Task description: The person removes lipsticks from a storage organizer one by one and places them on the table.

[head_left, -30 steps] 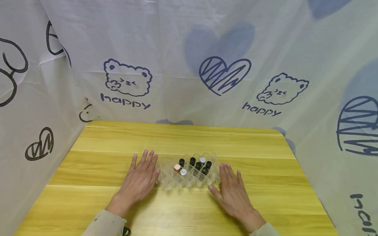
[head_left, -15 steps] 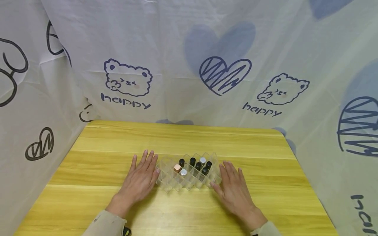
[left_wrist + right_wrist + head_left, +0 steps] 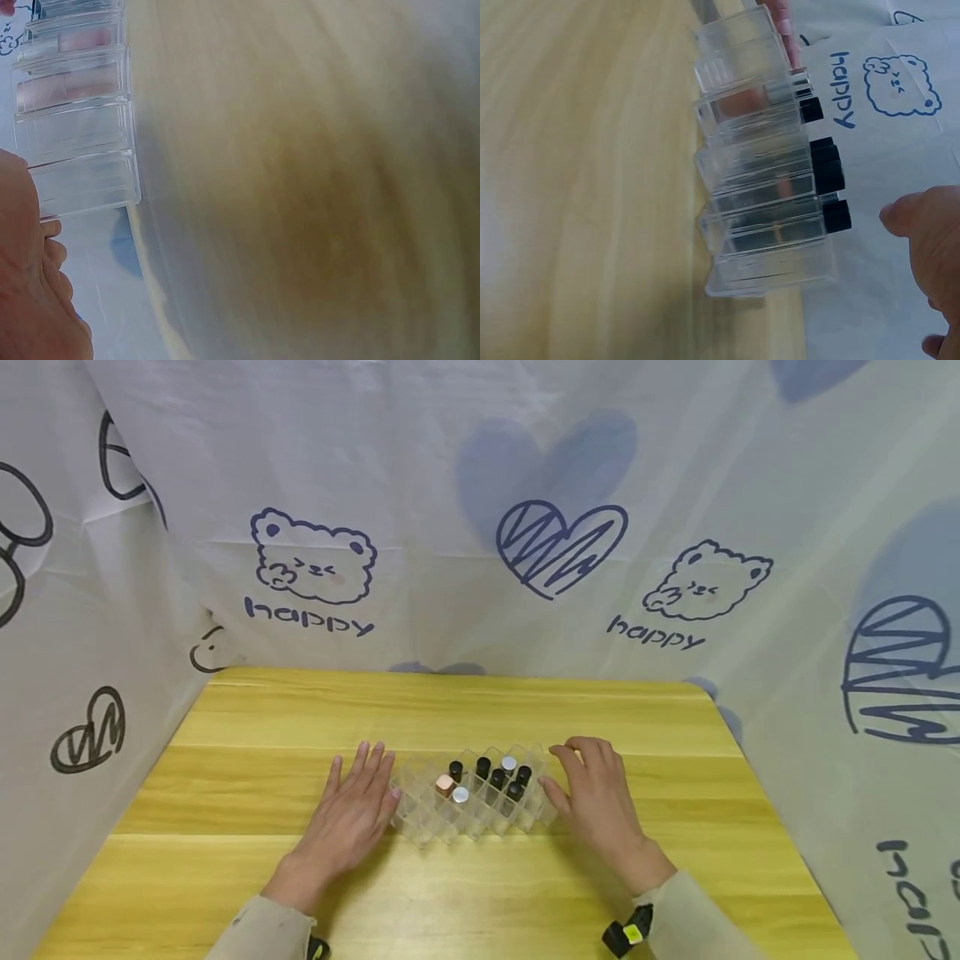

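A clear plastic lipstick organizer [image 3: 422, 820] with diamond-shaped compartments stands on the table. Several black-capped tubes [image 3: 483, 767] sit upright in it, mostly toward the right half. With them are silver-capped tubes [image 3: 461, 795] and one rose-gold cap [image 3: 444, 786]. My left hand [image 3: 348, 814] lies at the organizer's left end, fingers straight, thumb right at its side wall. Just off the right end, my right hand [image 3: 596, 793] is held with bent fingers and nothing between them. In the right wrist view, its thumb [image 3: 904, 214] points toward the black caps, apart from them.
The wooden table [image 3: 450, 902] reaches to a hanging white cloth [image 3: 420, 510] printed with bears and hearts, at the back and both sides. A black wrist strap [image 3: 628, 931] shows at the right sleeve.
My right hand has lifted from beside the organizer and moved slightly away from the body, its fingers bending from straight. The left hand keeps its place. The head view has shifted a little.
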{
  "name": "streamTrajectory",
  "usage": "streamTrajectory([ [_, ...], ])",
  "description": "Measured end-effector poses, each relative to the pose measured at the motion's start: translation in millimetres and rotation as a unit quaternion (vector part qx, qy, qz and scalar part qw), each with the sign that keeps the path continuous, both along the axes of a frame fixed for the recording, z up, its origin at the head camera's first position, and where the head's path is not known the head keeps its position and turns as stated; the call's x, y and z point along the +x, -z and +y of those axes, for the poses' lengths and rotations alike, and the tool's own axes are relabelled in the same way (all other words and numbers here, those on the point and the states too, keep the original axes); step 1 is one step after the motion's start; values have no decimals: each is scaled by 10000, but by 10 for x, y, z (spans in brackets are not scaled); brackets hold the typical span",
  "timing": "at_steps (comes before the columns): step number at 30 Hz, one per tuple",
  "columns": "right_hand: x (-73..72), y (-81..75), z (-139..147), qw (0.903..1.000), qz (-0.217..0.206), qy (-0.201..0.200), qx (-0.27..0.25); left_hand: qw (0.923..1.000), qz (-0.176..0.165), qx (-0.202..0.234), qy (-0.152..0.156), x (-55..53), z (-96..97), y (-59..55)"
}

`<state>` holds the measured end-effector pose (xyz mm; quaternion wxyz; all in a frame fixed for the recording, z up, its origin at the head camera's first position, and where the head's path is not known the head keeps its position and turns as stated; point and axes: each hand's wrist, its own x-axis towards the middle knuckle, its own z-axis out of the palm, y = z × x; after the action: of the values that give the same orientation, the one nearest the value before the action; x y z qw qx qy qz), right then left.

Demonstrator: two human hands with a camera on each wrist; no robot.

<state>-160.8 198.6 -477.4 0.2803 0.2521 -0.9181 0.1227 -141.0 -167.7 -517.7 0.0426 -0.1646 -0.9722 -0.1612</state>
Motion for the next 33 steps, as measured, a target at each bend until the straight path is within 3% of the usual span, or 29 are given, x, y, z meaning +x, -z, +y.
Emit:
streamTrajectory([
  [6,-83,-70,-78,9998,-179,-42,106,10000,-17,18,-2,-11,-11,8],
  [22,-184,-27,-162,9957,-565,-256,695,10000,-21,61,17,-17,-12,14],
  [33,-204,-28,-191,9932,-565,-293,974,9999,4,121,9,-10,-5,10],
])
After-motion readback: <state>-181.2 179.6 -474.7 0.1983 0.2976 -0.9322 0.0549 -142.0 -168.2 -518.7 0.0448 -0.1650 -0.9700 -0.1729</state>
